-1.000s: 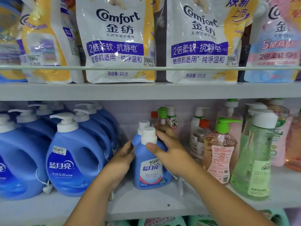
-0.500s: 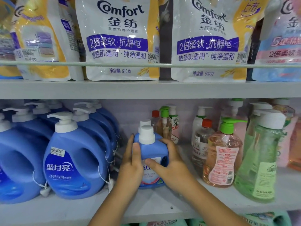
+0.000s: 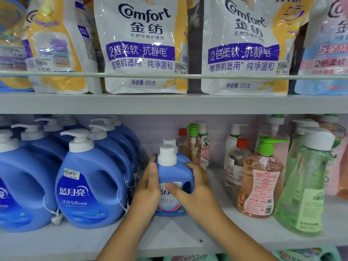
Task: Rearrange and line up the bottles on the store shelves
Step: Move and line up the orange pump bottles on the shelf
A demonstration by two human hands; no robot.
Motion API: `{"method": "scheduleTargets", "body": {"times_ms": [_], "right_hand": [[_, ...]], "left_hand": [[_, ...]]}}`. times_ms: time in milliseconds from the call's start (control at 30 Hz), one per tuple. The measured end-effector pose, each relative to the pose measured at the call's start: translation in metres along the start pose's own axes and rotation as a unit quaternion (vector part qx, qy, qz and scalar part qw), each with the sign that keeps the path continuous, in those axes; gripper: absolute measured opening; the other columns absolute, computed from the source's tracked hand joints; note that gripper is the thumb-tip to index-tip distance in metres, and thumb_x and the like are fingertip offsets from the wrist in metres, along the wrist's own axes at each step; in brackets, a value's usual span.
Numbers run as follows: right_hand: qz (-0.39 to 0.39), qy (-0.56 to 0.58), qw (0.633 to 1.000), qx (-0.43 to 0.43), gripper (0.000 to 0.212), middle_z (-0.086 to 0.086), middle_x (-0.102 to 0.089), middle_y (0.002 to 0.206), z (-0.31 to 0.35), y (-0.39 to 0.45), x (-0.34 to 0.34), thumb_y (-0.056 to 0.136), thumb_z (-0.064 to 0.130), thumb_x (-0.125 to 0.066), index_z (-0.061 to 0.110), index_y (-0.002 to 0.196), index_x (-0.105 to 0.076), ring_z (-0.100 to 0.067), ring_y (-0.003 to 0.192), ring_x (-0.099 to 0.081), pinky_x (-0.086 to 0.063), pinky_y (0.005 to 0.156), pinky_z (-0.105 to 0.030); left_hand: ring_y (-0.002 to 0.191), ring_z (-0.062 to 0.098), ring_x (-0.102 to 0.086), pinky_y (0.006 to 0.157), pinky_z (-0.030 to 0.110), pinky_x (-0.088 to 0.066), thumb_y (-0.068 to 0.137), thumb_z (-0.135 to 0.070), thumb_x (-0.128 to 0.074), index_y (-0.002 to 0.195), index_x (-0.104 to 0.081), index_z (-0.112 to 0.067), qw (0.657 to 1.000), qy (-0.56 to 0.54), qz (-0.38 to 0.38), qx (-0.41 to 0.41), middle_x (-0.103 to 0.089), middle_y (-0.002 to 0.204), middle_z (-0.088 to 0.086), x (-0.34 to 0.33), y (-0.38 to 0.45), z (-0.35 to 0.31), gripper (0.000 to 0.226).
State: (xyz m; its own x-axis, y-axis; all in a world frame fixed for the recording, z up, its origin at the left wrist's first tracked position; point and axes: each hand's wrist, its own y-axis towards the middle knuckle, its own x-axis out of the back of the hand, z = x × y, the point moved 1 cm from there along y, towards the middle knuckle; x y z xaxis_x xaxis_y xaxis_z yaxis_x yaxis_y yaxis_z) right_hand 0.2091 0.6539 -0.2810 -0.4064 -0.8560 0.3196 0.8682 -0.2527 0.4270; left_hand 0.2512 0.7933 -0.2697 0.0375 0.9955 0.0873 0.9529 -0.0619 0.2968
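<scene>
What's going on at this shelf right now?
A person is straightening bottles on the lower shelf. Both hands hold a small blue bottle with a white cap: the left hand on its left side, the right hand across its front and right. It stands upright between the big blue jugs and the pink pump bottle.

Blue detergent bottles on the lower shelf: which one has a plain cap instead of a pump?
The small blue plastic bottle held between both hands; the larger blue jugs have pumps.

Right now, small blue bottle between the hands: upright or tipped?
Upright. The small blue bottle stands on the shelf, white cap up, left hand and right hand gripping its sides.
</scene>
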Motion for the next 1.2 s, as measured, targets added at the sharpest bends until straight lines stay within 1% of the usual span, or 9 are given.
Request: {"method": "scheduleTargets", "body": {"times_ms": [167, 333, 467, 633, 733, 833, 933, 1033, 1200], "right_hand": [[-0.001, 0.007, 1.000, -0.009, 0.069, 0.010, -0.047, 0.131, -0.006, -0.001, 0.005, 0.065, 0.054, -0.084, 0.039, 0.125, -0.052, 0.000, 0.116, -0.055, -0.052, 0.099, -0.027], [0.011, 0.032, 0.999, -0.039, 0.055, 0.013, -0.056, 0.126, 0.003, 0.003, 0.013, 0.067, 0.060, -0.079, 0.045, 0.114, -0.056, 0.001, 0.110, -0.060, -0.055, 0.094, -0.027], [-0.087, 0.023, 0.995, -0.046, 0.030, 0.009, -0.065, 0.114, 0.031, 0.048, 0.050, 0.086, 0.041, -0.077, 0.032, 0.109, -0.060, -0.004, 0.100, -0.063, -0.050, 0.079, -0.011], [-0.033, -0.082, 0.988, -0.128, 0.068, -0.003, -0.060, 0.133, 0.035, 0.121, 0.050, 0.082, 0.047, -0.078, 0.020, 0.138, -0.051, -0.022, 0.111, -0.062, -0.050, 0.088, -0.029], [0.011, -0.155, 0.978, -0.137, 0.053, -0.004, -0.067, 0.120, 0.031, 0.133, 0.037, 0.085, 0.047, -0.072, 0.018, 0.128, -0.058, -0.021, 0.098, -0.063, -0.048, 0.076, -0.026], [-0.036, -0.169, 0.974, -0.147, 0.041, -0.002, -0.068, 0.098, 0.024, 0.131, 0.041, 0.082, 0.048, -0.073, 0.017, 0.107, -0.066, -0.018, 0.080, -0.061, -0.043, 0.057, -0.022], [-0.097, -0.177, 0.971, -0.127, 0.046, -0.009, -0.067, 0.090, 0.020, 0.117, 0.053, 0.070, 0.060, -0.067, 0.017, 0.088, -0.064, -0.026, 0.078, -0.067, -0.056, 0.067, -0.031], [-0.105, -0.213, 0.967, -0.092, 0.040, -0.014, -0.065, 0.096, 0.024, 0.092, 0.066, 0.080, 0.052, -0.064, 0.015, 0.093, -0.067, -0.032, 0.084, -0.065, -0.056, 0.079, -0.035], [-0.146, -0.182, 0.972, -0.023, 0.033, -0.009, -0.068, 0.084, 0.043, 0.033, 0.087, 0.087, 0.046, -0.068, 0.015, 0.076, -0.068, -0.025, 0.077, -0.065, -0.041, 0.068, -0.028]], "left_hand": [[0.136, 0.005, -0.049, 0.120, 0.039, -0.036, 0.075, -0.082, -0.027, 0.144, -0.051, -0.045, 1.000, -0.014, -0.011, 0.004, -0.055, 0.146, -0.015, -0.001, 0.002, 0.003, 0.081], [0.138, 0.003, -0.047, 0.120, 0.040, -0.036, 0.076, -0.085, -0.026, 0.144, -0.049, -0.049, 1.000, -0.016, -0.004, 0.000, -0.053, 0.148, -0.017, 0.000, 0.001, 0.005, 0.081], [0.137, 0.002, -0.046, 0.119, 0.033, -0.035, 0.088, -0.082, -0.027, 0.146, -0.051, -0.042, 1.000, -0.024, -0.005, -0.008, -0.053, 0.148, -0.015, -0.001, -0.002, 0.001, 0.074], [0.133, 0.001, -0.046, 0.106, 0.019, -0.033, 0.085, -0.063, -0.033, 0.146, -0.051, -0.036, 0.999, -0.032, -0.012, -0.017, -0.053, 0.147, -0.014, -0.002, -0.005, -0.002, 0.070], [0.134, 0.003, -0.048, 0.107, 0.023, -0.035, 0.096, -0.059, -0.034, 0.145, -0.052, -0.038, 0.999, -0.037, -0.012, -0.016, -0.054, 0.146, -0.014, -0.001, -0.005, 0.002, 0.057], [0.136, 0.005, -0.046, 0.110, 0.027, -0.037, 0.102, -0.055, -0.043, 0.141, -0.055, -0.038, 0.999, -0.023, -0.030, -0.020, -0.053, 0.146, -0.016, 0.000, -0.005, 0.002, 0.044], [0.136, 0.005, -0.048, 0.108, 0.027, -0.040, 0.094, -0.053, -0.060, 0.140, -0.053, -0.039, 0.995, -0.038, -0.080, -0.033, -0.052, 0.144, -0.019, 0.001, -0.017, -0.010, 0.049], [0.132, 0.006, -0.053, 0.108, 0.039, -0.046, 0.086, -0.048, -0.070, 0.134, -0.056, -0.039, 0.985, -0.054, -0.119, -0.117, -0.057, 0.139, -0.019, -0.001, -0.047, -0.031, 0.051], [0.116, -0.002, -0.062, 0.092, 0.019, -0.053, 0.081, -0.033, -0.077, 0.115, -0.062, -0.043, 0.992, -0.041, 0.040, -0.114, -0.065, 0.121, -0.022, -0.043, -0.089, -0.055, 0.039]]}}
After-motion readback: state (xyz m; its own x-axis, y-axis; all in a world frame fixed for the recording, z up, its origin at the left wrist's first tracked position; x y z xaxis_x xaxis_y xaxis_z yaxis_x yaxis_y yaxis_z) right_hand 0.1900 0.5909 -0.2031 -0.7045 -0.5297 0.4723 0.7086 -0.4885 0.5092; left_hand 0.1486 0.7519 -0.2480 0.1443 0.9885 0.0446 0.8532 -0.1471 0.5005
